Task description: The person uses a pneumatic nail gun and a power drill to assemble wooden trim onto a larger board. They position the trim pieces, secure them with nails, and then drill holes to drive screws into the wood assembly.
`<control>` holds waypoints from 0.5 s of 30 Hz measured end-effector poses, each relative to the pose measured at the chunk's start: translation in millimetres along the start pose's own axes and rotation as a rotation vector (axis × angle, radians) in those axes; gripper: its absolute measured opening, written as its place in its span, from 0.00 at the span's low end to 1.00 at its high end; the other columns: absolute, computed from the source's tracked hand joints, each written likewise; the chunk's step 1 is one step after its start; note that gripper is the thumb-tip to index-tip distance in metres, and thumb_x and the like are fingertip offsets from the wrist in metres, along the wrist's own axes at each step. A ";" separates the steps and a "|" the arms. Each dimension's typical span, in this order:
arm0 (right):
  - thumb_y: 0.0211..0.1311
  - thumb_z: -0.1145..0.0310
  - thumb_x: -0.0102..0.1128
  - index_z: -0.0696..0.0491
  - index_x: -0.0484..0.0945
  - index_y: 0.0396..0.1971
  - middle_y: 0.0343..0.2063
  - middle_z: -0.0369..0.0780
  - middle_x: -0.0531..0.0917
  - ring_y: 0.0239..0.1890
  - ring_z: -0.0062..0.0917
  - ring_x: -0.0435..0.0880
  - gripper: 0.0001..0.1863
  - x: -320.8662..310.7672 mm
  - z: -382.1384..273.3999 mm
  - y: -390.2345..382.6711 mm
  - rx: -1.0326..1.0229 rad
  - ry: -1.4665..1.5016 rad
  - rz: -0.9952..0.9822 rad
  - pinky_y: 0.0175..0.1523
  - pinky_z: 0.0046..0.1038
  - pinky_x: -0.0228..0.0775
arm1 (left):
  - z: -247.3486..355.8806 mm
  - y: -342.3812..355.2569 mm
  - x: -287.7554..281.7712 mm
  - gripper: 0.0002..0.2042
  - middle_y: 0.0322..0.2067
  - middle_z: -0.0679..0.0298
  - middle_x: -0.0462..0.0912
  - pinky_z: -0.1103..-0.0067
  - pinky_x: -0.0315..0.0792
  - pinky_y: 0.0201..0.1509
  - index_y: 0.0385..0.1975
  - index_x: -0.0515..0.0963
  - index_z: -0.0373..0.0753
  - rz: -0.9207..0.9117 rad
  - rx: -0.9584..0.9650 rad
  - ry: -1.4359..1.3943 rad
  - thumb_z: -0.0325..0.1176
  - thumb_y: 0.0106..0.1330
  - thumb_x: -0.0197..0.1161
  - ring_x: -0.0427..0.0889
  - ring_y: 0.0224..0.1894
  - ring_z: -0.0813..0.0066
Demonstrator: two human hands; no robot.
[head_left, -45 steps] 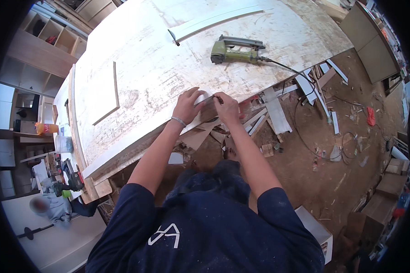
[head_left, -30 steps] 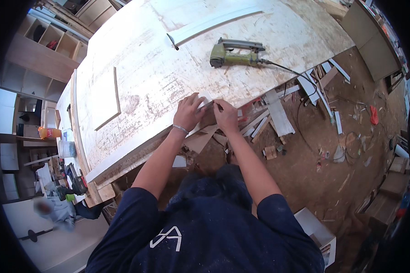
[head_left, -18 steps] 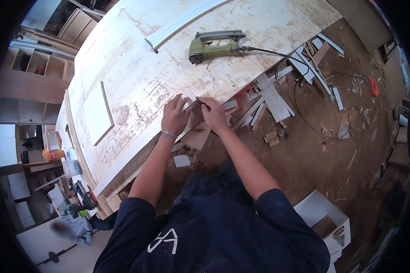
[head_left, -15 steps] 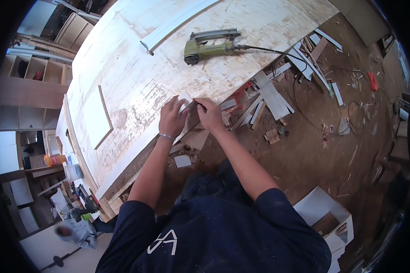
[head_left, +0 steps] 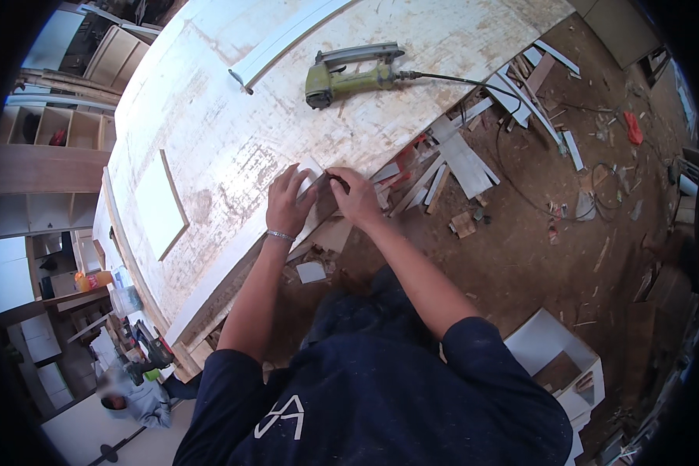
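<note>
The white strip board [head_left: 219,286] lies along the near edge of the worn workbench [head_left: 229,128], both hands at its end. The left hand [head_left: 290,203] spreads its fingers over the board, thumb apart; whether it clasps the wood or only presses cannot be told. The right hand [head_left: 355,197] has its fingers drawn together at the board's end corner; what they pinch, if anything, is hidden. Because the board sits right at the bench's rim, an uneven push could slide it out of line or tip it toward the offcuts [head_left: 460,165] below. Fingertips so near the corner might also catch a splinter or sharp edge. The green nail gun [head_left: 353,80] lies on the bench, apart from the hands; its air hose [head_left: 460,80] trails over the rim, so a snag could drag it off.
</note>
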State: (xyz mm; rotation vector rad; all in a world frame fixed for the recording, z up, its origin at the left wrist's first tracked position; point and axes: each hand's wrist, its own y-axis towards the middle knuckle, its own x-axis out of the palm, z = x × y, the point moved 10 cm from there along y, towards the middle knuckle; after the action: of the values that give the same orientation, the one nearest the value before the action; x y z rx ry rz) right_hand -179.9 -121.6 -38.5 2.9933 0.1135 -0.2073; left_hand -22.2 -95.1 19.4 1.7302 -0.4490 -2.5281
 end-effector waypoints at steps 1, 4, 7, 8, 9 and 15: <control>0.67 0.72 0.62 0.58 0.84 0.48 0.45 0.48 0.87 0.51 0.42 0.86 0.12 -1.3 -0.2 1.9 -0.019 -0.007 -0.003 0.56 0.36 0.78 | -0.2 -0.8 -0.3 0.20 0.61 0.54 0.78 0.62 0.70 0.65 0.56 0.80 0.45 0.006 0.002 -0.013 0.38 0.65 0.71 0.77 0.61 0.53; 0.66 0.73 0.64 0.58 0.84 0.46 0.42 0.48 0.88 0.47 0.44 0.87 0.11 -2.6 -4.4 7.5 -0.087 -0.056 0.006 0.52 0.37 0.79 | -1.9 6.4 -1.5 0.19 0.61 0.54 0.79 0.63 0.70 0.65 0.55 0.80 0.45 0.024 -0.009 -0.028 0.37 0.65 0.71 0.78 0.61 0.53; 0.64 0.74 0.65 0.56 0.84 0.41 0.38 0.47 0.87 0.43 0.46 0.86 0.08 -0.1 -11.9 9.6 -0.167 -0.119 0.047 0.48 0.41 0.79 | -3.5 3.1 -2.8 0.19 0.61 0.54 0.79 0.63 0.71 0.65 0.55 0.81 0.45 0.019 -0.020 -0.050 0.37 0.64 0.72 0.78 0.61 0.53; 0.63 0.74 0.65 0.56 0.84 0.39 0.37 0.47 0.87 0.42 0.46 0.86 0.06 0.6 -14.5 9.7 -0.193 -0.140 0.066 0.47 0.42 0.78 | -3.9 3.3 -2.7 0.19 0.61 0.54 0.79 0.63 0.70 0.66 0.55 0.81 0.45 0.017 -0.020 -0.059 0.37 0.64 0.72 0.78 0.61 0.53; 0.63 0.74 0.65 0.56 0.84 0.39 0.37 0.47 0.87 0.42 0.46 0.86 0.06 0.4 -16.8 9.8 -0.222 -0.149 0.078 0.47 0.42 0.78 | -2.9 3.8 -3.7 0.19 0.61 0.55 0.79 0.63 0.70 0.66 0.55 0.81 0.45 0.023 -0.016 -0.072 0.37 0.64 0.72 0.78 0.61 0.53; 0.63 0.75 0.65 0.57 0.83 0.39 0.37 0.47 0.87 0.42 0.45 0.86 0.06 0.0 -18.9 7.7 -0.239 -0.158 0.089 0.47 0.41 0.79 | -3.4 4.4 -4.1 0.18 0.60 0.49 0.80 0.62 0.71 0.66 0.53 0.82 0.43 0.017 -0.016 -0.066 0.36 0.64 0.73 0.78 0.62 0.49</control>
State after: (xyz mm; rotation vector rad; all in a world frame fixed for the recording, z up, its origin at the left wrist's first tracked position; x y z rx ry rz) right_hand -176.8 -126.5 -18.9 2.7255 -0.0108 -0.3888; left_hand -18.1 -99.2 23.1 1.6354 -0.4432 -2.5760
